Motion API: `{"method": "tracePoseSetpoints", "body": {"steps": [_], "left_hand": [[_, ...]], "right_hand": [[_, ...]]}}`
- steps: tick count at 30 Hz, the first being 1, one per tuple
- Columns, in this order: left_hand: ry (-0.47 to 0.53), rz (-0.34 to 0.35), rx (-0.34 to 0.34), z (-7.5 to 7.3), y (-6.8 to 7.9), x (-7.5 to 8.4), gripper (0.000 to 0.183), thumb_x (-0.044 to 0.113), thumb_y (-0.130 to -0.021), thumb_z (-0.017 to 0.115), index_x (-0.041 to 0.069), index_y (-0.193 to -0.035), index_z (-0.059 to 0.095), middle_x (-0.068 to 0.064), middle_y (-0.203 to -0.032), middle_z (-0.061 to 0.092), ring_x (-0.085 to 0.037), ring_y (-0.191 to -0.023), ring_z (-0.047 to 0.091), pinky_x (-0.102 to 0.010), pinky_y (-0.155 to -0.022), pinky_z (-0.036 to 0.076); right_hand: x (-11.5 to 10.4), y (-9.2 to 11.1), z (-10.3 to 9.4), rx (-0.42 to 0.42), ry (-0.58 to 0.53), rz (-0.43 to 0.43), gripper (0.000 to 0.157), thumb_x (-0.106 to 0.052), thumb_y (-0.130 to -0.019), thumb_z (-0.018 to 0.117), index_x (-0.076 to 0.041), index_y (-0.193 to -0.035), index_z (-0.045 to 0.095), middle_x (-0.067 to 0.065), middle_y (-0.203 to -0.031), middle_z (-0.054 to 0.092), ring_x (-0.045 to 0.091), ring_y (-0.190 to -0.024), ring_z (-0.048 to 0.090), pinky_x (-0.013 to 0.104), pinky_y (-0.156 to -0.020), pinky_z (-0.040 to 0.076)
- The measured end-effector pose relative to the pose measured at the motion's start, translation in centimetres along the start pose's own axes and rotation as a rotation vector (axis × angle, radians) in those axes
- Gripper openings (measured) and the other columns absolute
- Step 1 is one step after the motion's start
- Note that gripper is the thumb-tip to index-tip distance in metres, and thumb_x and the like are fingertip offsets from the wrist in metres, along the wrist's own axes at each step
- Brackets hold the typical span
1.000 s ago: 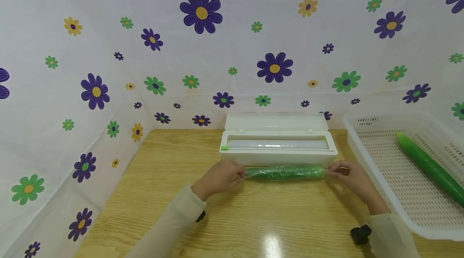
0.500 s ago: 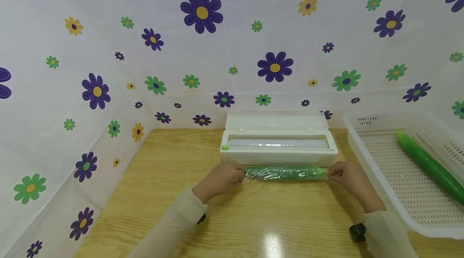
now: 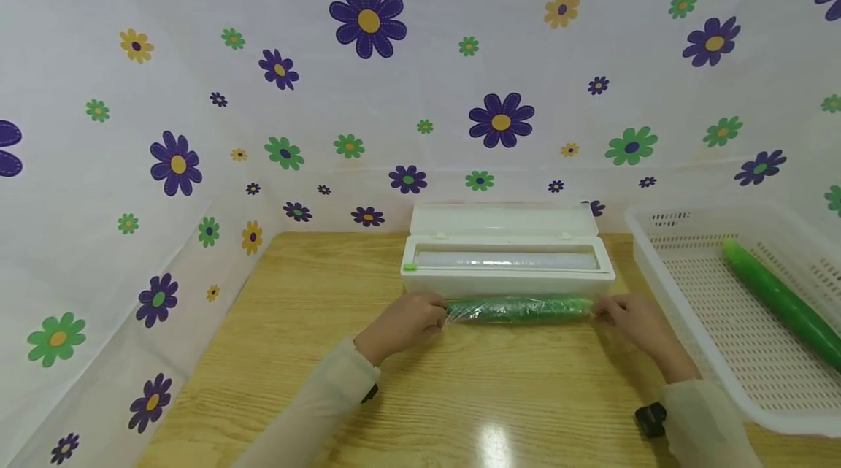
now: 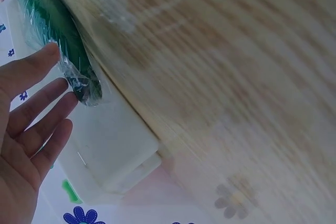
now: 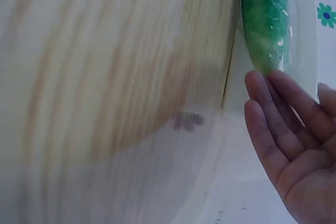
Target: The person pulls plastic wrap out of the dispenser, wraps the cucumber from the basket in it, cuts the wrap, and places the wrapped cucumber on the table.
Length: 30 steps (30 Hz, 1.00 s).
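Note:
A long green cucumber (image 3: 519, 309) wrapped in clear, wrinkled cling film lies crosswise in front of a white cling film dispenser (image 3: 506, 284). My left hand (image 3: 404, 322) is at its left end. In the left wrist view the thumb and fairly straight fingers (image 4: 52, 124) are spread apart, tips at the film-covered end (image 4: 86, 80). At the paler right end is my right hand (image 3: 634, 325). Its extended fingers (image 5: 268, 129) touch the tip of the wrapped cucumber (image 5: 268, 30) in the right wrist view, with the thumb held away.
The dispenser's lid (image 3: 502, 220) stands raised, showing a film roll (image 3: 506, 261) and a green slider (image 3: 410, 266). A white perforated basket (image 3: 683, 336) on the right holds another cucumber (image 3: 782, 300). A flowered sheet (image 3: 296, 88) hangs behind the wooden table (image 3: 460, 395).
The right thumb and fingers have drawn closer together at the cucumber's end. The wrapped cucumber has shifted slightly toward the dispenser, and its film catches the light differently. The left hand stays at its end.

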<state>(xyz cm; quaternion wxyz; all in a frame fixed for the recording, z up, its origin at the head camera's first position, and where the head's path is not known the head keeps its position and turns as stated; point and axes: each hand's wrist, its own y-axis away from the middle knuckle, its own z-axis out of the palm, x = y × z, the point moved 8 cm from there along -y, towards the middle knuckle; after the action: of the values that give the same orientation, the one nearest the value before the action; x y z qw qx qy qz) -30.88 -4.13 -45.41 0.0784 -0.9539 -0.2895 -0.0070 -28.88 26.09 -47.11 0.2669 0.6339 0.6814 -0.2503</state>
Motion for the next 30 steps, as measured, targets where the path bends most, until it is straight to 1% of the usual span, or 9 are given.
{"method": "tracePoseSetpoints", "body": {"steps": [3,6,8,11,14,17,22,26,30], "left_hand": [[0.012,-0.004,0.002,0.1,0.0,-0.1,0.005,0.01,-0.079,0.073,0.014,-0.082,0.071,0.004,-0.09,0.066,-0.007,-0.078,0.06,-0.018,-0.071,0.051],[0.03,0.001,0.011,0.2,0.0,-0.1,0.004,0.01,-0.08,0.073,0.013,-0.081,0.07,0.004,-0.089,0.066,-0.006,-0.075,0.058,-0.016,-0.069,0.05],[0.046,0.001,0.018,0.3,0.0,-0.1,0.004,0.01,-0.08,0.072,0.013,-0.079,0.069,0.004,-0.088,0.065,-0.005,-0.074,0.056,-0.016,-0.067,0.049],[0.071,-0.011,0.018,0.3,0.0,-0.3,0.006,0.01,-0.081,0.072,0.013,-0.077,0.067,0.005,-0.087,0.063,-0.005,-0.073,0.053,-0.016,-0.065,0.048],[0.077,-0.026,0.003,0.4,0.0,-0.5,0.005,0.01,-0.079,0.072,0.013,-0.079,0.069,0.005,-0.089,0.063,-0.005,-0.075,0.055,-0.016,-0.068,0.049],[0.066,-0.025,-0.007,0.4,0.1,-0.7,0.005,0.009,-0.078,0.073,0.013,-0.081,0.07,0.004,-0.092,0.064,-0.006,-0.079,0.059,-0.016,-0.071,0.051],[0.042,-0.014,0.018,0.1,0.2,-0.7,0.006,0.011,-0.076,0.075,0.014,-0.082,0.073,0.0,-0.103,0.067,-0.011,-0.091,0.063,-0.021,-0.08,0.053],[0.04,-0.037,0.044,0.1,0.4,-1.1,0.007,0.014,-0.076,0.076,0.016,-0.082,0.075,-0.002,-0.112,0.064,-0.015,-0.102,0.061,-0.025,-0.088,0.052],[0.014,-0.065,0.024,0.4,0.6,-1.6,0.005,0.017,-0.076,0.076,0.017,-0.081,0.076,-0.002,-0.116,0.062,-0.015,-0.106,0.059,-0.026,-0.09,0.051]], "right_hand": [[0.1,-0.5,0.0,0.017,0.015,0.033,0.034,-0.024,-0.096,0.052,0.003,-0.09,0.071,0.015,-0.084,0.072,0.024,-0.076,0.067,0.038,-0.069,0.054],[-0.3,-0.8,-0.3,0.068,0.064,0.022,0.017,-0.016,-0.086,0.067,0.0,-0.082,0.07,0.011,-0.078,0.07,0.018,-0.07,0.062,0.032,-0.062,0.05],[-0.6,-0.9,-0.5,0.106,0.067,0.005,0.012,-0.009,-0.08,0.072,-0.001,-0.077,0.065,0.01,-0.076,0.068,0.016,-0.068,0.06,0.029,-0.06,0.048],[-1.2,-1.0,-0.6,0.122,0.064,-0.024,0.017,-0.006,-0.078,0.073,0.0,-0.083,0.059,0.014,-0.078,0.067,0.021,-0.069,0.061,0.031,-0.059,0.049],[-1.5,-1.0,-0.3,0.084,0.082,-0.022,0.025,-0.005,-0.079,0.072,0.004,-0.1,0.061,0.017,-0.084,0.07,0.026,-0.073,0.065,0.036,-0.061,0.053],[-1.7,-1.0,0.1,0.045,0.127,-0.016,0.033,-0.006,-0.08,0.071,0.002,-0.111,0.063,0.016,-0.086,0.071,0.025,-0.075,0.066,0.038,-0.063,0.053],[-2.2,-0.9,0.3,0.038,0.232,-0.053,0.025,-0.006,-0.076,0.074,0.001,-0.098,0.066,0.015,-0.084,0.069,0.026,-0.074,0.064,0.041,-0.065,0.052],[-2.8,-0.5,0.4,0.045,0.306,-0.09,0.02,-0.005,-0.072,0.077,-0.003,-0.088,0.065,0.016,-0.087,0.069,0.031,-0.078,0.064,0.045,-0.068,0.052],[-2.8,-0.4,0.9,0.006,0.289,-0.101,0.03,-0.003,-0.072,0.076,-0.002,-0.099,0.063,0.017,-0.09,0.069,0.029,-0.078,0.065,0.042,-0.066,0.053]]}}
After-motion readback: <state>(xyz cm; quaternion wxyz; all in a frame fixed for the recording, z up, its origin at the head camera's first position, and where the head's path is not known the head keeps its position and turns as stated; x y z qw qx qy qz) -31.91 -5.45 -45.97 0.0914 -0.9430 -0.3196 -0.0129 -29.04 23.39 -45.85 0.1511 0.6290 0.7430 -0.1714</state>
